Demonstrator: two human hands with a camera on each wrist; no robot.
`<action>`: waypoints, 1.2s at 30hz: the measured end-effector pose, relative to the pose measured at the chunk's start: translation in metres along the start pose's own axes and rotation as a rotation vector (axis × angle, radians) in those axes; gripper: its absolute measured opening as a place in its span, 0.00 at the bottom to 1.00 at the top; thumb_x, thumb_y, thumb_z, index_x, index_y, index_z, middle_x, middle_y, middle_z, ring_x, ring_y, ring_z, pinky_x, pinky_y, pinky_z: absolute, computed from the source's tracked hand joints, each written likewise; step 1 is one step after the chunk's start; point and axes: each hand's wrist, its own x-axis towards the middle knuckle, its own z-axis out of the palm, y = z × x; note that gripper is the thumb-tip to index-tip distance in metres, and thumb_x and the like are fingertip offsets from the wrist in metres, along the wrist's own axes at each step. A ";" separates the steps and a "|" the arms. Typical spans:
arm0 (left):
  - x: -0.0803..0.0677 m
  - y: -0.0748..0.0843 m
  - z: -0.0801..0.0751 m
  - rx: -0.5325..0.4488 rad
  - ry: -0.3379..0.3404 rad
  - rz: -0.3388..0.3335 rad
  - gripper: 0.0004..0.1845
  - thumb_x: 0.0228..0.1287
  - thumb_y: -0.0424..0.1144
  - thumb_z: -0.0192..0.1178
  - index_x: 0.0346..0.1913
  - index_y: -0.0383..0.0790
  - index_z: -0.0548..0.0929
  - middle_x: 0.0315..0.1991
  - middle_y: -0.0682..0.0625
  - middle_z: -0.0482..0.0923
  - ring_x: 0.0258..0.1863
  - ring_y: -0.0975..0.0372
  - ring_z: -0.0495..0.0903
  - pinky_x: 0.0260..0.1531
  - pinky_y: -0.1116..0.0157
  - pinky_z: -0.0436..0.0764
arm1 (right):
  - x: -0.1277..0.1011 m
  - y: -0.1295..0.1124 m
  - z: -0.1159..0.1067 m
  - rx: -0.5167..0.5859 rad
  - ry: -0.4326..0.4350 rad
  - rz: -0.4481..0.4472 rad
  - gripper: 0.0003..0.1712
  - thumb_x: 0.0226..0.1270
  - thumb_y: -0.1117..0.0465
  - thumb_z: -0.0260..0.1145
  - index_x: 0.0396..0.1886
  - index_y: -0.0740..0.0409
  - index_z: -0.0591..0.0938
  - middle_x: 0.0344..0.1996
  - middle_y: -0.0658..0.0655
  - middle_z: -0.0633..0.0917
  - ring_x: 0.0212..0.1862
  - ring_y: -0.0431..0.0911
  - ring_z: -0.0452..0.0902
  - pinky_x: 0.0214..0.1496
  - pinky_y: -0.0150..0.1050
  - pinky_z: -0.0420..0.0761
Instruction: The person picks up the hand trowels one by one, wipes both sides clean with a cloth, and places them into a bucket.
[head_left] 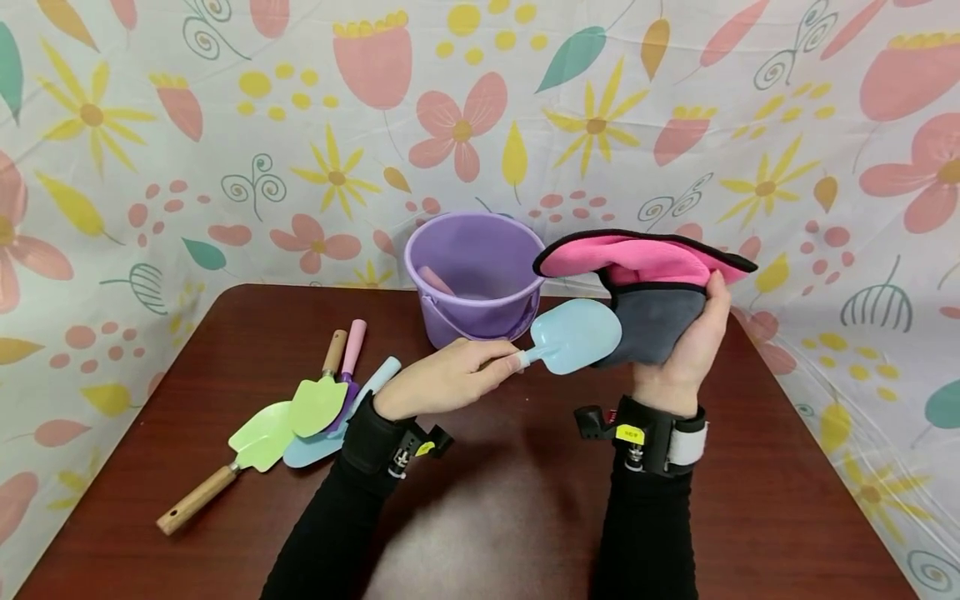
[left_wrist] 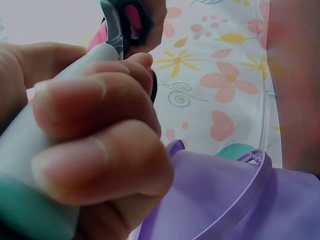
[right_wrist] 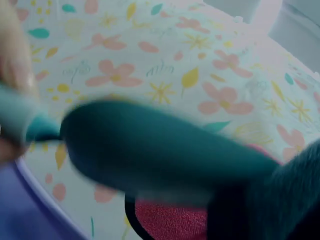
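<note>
From the head view, the left hand (head_left: 442, 379) has its fingers curled round the handle of a pale blue toy shovel (head_left: 573, 336), whose blade points right and lies against the grey part of a pink and grey glove (head_left: 648, 287). The right hand (head_left: 693, 346) grips that glove from below, fingers wrapped round its grey side, the pink cuff flaring open above. Both are held in the air above the dark brown desk (head_left: 525, 500), just in front of a purple bucket (head_left: 474, 275) with something pink lying inside it.

Only the head view shows the left part of the desk, where a heap of toy garden tools (head_left: 300, 417) lies: two green blades with wooden handles, a pink handle and a light blue one, all overlapping.

The left wrist view shows the fingers (left_wrist: 95, 145) clamped tight on the pale handle, very close and blurred, with the bucket's rim and hinged handle (left_wrist: 240, 190) just beyond and the flowered cloth (left_wrist: 220, 75) behind.

The right wrist view shows the shovel's blade (right_wrist: 150, 145) from underneath, smeared, with pink fabric (right_wrist: 170, 217) beneath it; the right hand itself does not show there.
</note>
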 end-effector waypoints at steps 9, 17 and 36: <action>-0.007 0.005 -0.010 -0.077 0.037 -0.022 0.13 0.77 0.54 0.46 0.40 0.55 0.78 0.20 0.56 0.66 0.18 0.67 0.65 0.23 0.66 0.68 | -0.001 -0.001 -0.002 -0.190 0.111 -0.087 0.19 0.78 0.56 0.49 0.51 0.68 0.72 0.43 0.65 0.80 0.45 0.57 0.77 0.51 0.48 0.74; -0.010 0.006 -0.016 -0.181 0.090 0.033 0.14 0.77 0.54 0.46 0.37 0.52 0.76 0.19 0.53 0.65 0.16 0.63 0.63 0.20 0.66 0.64 | -0.003 0.002 -0.007 -0.570 0.179 -0.067 0.13 0.70 0.58 0.61 0.42 0.65 0.76 0.36 0.61 0.83 0.37 0.54 0.81 0.39 0.45 0.80; -0.008 0.002 -0.010 -0.449 0.069 0.013 0.18 0.79 0.48 0.43 0.37 0.36 0.68 0.19 0.45 0.61 0.12 0.56 0.59 0.13 0.65 0.61 | -0.013 0.031 -0.003 -0.472 -0.075 0.439 0.18 0.80 0.51 0.48 0.38 0.61 0.74 0.30 0.55 0.78 0.31 0.46 0.77 0.29 0.35 0.76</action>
